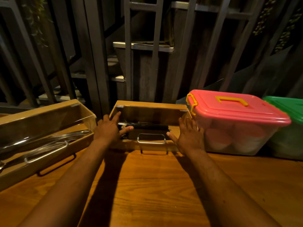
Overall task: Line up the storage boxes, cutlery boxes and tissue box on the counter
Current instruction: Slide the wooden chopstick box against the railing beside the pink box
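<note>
A small wooden cutlery box (150,105) with a metal handle and dark chopsticks inside stands at the counter's back, in the middle. My left hand (109,128) rests against its left end, thumb over the front edge. My right hand (188,136) is flat against its right end, fingers spread. To the left lies a longer wooden cutlery box (41,110) with a clear lid and metal utensils, angled to the counter's edge. Right of the small box stands a clear storage box with a pink lid (236,108), and beyond it a green-lidded storage box (288,107). No tissue box is in view.
The wooden counter (155,185) stretches toward me in front of the boxes. Behind them rises a dark metal railing (129,54) with stair steps beyond it. The pink-lidded box nearly touches the small cutlery box's right end.
</note>
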A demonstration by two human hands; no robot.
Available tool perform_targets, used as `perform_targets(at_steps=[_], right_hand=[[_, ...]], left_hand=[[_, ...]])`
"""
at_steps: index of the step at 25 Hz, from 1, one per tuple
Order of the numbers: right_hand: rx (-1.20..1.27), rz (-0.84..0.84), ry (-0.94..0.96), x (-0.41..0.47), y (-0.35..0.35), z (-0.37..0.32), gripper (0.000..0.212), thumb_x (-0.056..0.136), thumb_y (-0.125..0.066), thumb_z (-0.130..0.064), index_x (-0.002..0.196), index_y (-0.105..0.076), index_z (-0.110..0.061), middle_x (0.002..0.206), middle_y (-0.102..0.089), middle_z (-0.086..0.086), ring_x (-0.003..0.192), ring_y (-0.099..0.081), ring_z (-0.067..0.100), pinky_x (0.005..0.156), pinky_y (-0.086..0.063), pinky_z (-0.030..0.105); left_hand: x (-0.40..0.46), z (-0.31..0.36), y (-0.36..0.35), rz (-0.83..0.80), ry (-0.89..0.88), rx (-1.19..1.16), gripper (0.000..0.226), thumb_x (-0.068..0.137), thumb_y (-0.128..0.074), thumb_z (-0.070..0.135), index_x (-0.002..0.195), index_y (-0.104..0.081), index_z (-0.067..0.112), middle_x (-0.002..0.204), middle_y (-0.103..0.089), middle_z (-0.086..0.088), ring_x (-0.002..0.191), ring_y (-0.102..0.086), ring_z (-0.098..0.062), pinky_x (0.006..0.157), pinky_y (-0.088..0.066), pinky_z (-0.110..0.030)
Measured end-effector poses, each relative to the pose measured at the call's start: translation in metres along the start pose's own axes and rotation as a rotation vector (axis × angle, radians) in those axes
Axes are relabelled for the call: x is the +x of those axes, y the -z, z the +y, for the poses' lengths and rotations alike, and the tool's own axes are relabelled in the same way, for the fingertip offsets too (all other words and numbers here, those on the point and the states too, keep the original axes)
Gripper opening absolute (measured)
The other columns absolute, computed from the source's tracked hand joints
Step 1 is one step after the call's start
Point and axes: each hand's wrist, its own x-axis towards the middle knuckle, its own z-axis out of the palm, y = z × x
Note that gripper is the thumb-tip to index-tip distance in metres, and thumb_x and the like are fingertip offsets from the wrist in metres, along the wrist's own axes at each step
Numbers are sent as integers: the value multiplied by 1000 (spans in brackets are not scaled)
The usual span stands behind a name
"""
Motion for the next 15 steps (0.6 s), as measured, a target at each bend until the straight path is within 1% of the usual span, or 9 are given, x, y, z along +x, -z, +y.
perform_targets(at_steps=[4,9,12,15], right_hand=[[20,5,-10,2,-2,-1,85,89,-25,-76,157,-14,-25,167,-7,8,153,-4,29,114,-21,53],[22,8,-27,5,-4,-3,86,88,-25,-76,156,-14,-26,167,-7,7,152,-5,30,113,-24,53],[8,13,-31,6,-5,-4,86,88,-24,-77,156,-14,-26,166,-7,7,152,-6,30,112,-25,53],[5,21,-36,5,-6,-4,86,88,-25,-77,156,-15,-26,166,-8,7,152,-7,30,111,-25,54]], left_hand=[[3,1,2,-12,-1,-11,101,71,-27,88,156,-16,34,141,-40,-22,123,-48,-42,95,-46,-50],[7,2,2,-10,-6,-8,98,74,-33,85,156,-17,34,141,-40,-21,124,-48,-42,95,-46,-49],[8,2,1,-14,-3,-6,97,75,-33,84,156,-16,34,141,-40,-21,124,-48,-41,95,-46,-49],[8,2,0,-14,7,-8,100,71,-29,86,156,-16,34,141,-40,-21,124,-48,-41,95,-46,-49]])
